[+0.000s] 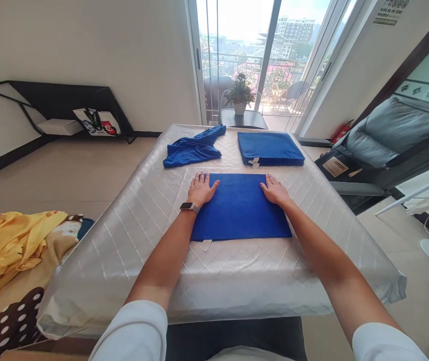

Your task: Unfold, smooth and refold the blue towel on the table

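Observation:
A blue cloth (pixel 242 210) lies flat as a rectangle in front of me, with a small white tag (pixel 206 245) sticking out at its near edge. My left hand (pixel 200 190) rests on its far left corner, fingers stretched out, a watch on the wrist. On the far right corner my right hand (pixel 274 190) lies flat, fingers extended. Beyond, to the right, sits a neat stack of folded blue cloths (pixel 270 146) with white tags at its near left corner. A crumpled blue cloth (pixel 194 148) lies at the far left.
A silvery quilted cover drapes the table (pixel 132 250). Yellow fabric (pixel 19 245) is heaped on the left, and a grey armchair (pixel 395 130) stands at the right. Past the far edge a potted plant (pixel 240 95) stands on a chair before the glass door.

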Available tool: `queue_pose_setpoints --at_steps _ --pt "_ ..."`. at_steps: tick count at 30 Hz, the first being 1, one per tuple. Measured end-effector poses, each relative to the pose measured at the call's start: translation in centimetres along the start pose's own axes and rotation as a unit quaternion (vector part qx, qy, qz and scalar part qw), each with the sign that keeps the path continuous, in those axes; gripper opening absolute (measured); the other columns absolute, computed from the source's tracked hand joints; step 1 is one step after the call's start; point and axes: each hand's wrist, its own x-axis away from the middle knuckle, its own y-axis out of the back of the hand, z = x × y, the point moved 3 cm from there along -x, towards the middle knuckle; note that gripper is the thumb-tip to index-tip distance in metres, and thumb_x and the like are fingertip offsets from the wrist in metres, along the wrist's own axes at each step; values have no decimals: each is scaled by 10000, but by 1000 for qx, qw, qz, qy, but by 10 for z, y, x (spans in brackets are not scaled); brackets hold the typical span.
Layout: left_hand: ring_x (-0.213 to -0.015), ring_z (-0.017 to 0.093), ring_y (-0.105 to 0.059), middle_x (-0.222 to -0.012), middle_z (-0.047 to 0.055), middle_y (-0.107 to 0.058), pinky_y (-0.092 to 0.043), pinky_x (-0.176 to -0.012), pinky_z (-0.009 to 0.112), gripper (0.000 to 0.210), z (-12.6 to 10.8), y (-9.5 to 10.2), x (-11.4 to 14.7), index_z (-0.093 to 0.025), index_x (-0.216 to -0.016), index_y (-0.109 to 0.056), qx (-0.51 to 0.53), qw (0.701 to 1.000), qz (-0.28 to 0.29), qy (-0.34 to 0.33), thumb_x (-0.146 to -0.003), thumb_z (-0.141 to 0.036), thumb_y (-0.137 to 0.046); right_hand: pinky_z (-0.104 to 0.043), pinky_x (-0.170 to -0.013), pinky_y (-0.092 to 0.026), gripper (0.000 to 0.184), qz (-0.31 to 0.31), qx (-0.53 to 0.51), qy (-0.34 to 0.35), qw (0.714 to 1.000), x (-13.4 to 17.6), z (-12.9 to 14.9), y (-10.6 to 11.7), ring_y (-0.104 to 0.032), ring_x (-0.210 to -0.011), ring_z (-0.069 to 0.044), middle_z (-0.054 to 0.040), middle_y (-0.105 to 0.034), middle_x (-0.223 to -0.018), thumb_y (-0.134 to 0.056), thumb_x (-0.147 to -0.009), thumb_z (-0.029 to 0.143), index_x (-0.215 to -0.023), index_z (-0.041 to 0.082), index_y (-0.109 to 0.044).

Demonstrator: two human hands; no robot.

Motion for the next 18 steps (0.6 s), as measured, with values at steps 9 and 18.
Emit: queue_pose_setpoints --at_steps 9,18 --pt "-1613 356 -161 -1744 162 -201 -161 -1304 496 926 0 0 0 -85 -1665 -252 4 1000 2 4 -1008 -725 -125 -444 -1311 -132 702 -6 11 15 1000 35 -4 -4 -132 -1625 -236 -105 -125 -1764 -165 -1101 491 -1690 110 -167" --pt "-1607 345 -196 -1741 150 -221 -182 -1302 498 899 2 0 1 -105 -1672 -237 -37 999 13 15 -1017 -707 -111 -430 -1316 -108 714 -7 -6 28 1000 40 -9 -10 -136 -1625 -233 -89 -131 -1764 -176 -1098 522 -1692 126 -177"
